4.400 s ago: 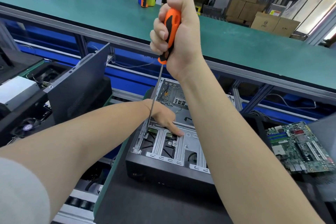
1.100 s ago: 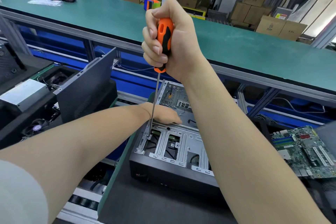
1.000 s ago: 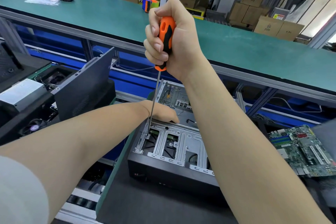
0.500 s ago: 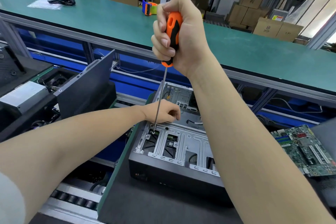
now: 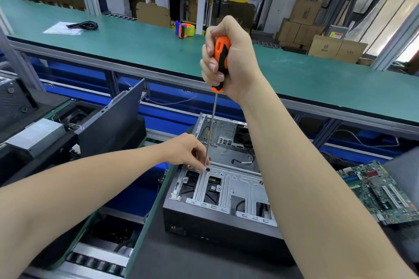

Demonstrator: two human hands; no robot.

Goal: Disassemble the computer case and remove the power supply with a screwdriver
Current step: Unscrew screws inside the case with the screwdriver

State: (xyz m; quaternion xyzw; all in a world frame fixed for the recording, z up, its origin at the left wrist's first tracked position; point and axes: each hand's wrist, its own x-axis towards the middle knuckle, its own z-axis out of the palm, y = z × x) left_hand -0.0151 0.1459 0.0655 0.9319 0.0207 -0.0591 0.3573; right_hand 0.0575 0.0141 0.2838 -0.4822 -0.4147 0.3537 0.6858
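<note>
A: Right hand (image 5: 229,61)?
B: Clenched round orange-and-black plastic-handled screwdriver (image 5: 221,56). Shaft near upright, tip on silver frame of open black metal computer case (image 5: 217,226), which sits on dark bench mat (image 5: 204,265).
A: Left hand (image 5: 186,149)?
B: Fingertips at the tip; grip unclear.

Orange-black screwdriver handle (image 5: 221,59), silver shaft; black case (image 5: 217,225), grey metal frame inside; teal-green bench top (image 5: 140,43); green motherboard (image 5: 383,190)
</note>
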